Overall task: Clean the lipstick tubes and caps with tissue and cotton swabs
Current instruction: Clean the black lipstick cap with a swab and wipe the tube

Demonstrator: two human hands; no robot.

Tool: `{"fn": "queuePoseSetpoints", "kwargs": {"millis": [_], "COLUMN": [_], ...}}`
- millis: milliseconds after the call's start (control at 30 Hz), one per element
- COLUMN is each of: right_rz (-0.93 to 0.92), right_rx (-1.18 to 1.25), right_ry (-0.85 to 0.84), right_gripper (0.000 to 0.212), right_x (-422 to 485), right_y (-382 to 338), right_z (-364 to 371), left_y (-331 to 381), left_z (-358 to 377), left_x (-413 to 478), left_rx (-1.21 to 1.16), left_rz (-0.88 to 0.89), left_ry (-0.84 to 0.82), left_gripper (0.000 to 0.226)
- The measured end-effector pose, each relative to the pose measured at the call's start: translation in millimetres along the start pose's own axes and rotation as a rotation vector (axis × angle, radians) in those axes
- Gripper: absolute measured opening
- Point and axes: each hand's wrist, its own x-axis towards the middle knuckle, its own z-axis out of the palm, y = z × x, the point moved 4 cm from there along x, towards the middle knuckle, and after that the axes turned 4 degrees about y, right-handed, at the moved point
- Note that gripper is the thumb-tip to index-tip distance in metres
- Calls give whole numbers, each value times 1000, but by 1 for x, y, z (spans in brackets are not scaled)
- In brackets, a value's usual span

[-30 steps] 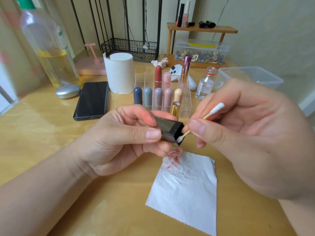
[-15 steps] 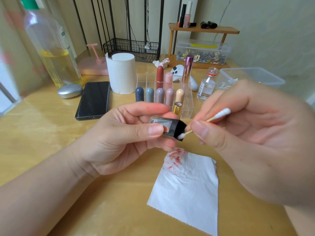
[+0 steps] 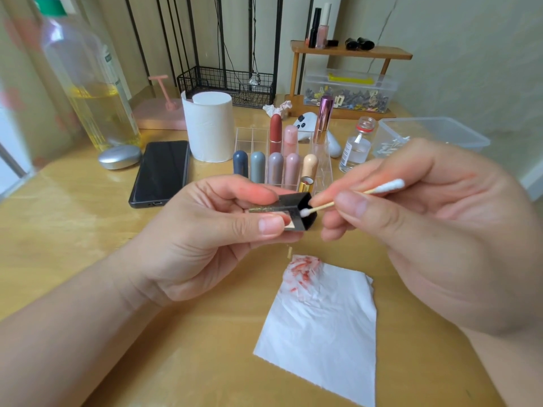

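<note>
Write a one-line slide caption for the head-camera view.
The left hand holds a black lipstick cap while the right hand holds a cotton swab at its open end, above a stained tissue.

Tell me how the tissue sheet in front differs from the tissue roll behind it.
The tissue sheet lies flat and wrinkled on the table; the tissue roll stands upright beside the phone. The tissue sheet bears red smears at one corner; the tissue roll looks clean. Both are white paper.
</note>
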Motion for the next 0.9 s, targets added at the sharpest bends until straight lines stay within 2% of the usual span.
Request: {"fn": "queuePoseSetpoints", "kwargs": {"millis": [33, 67, 133, 167, 333, 467, 567, 733, 833, 900], "right_rz": [40, 50, -103, -148, -45, -45, -29, 71, 15, -33], "right_rx": [-45, -68, -170, -240, -428, -598, -619, -394, -378, -463], "right_ry": [-13, 14, 103, 113, 20, -44, -71, -210, -138, -92], "right_gripper": [36, 34, 9, 8, 3, 7, 9, 9, 11, 12], "right_x": [1, 0, -4, -8, -11, -11, -10, -12, -10, -9], "right_y": [2, 0, -2, -6, -1, 0, 2, 4, 3, 0], "right_z": [0, -1, -6, -6, -13, -10, -9, -4, -5, -5], "left_y": [-1, -2, -2, -1, 4, 5, 5, 3, 5, 4], "left_z": [-1, -1, -2, -2, -2, -4, -6, -9, -11, -8], "left_x": [0, 0, 0, 0, 0, 1, 1, 0, 1, 0], "left_rx": [-1, -6, -16, -16, 49, 151, 168, 189, 204, 219], "left_rz": [-5, -9, -8, -1, 33, 48, 63, 58, 47, 30], "left_ry": [16, 35, 73, 92, 214, 207, 174, 156, 157, 144], "left_gripper": [22, 21, 19, 19, 19, 20, 21, 23, 27, 27]}}
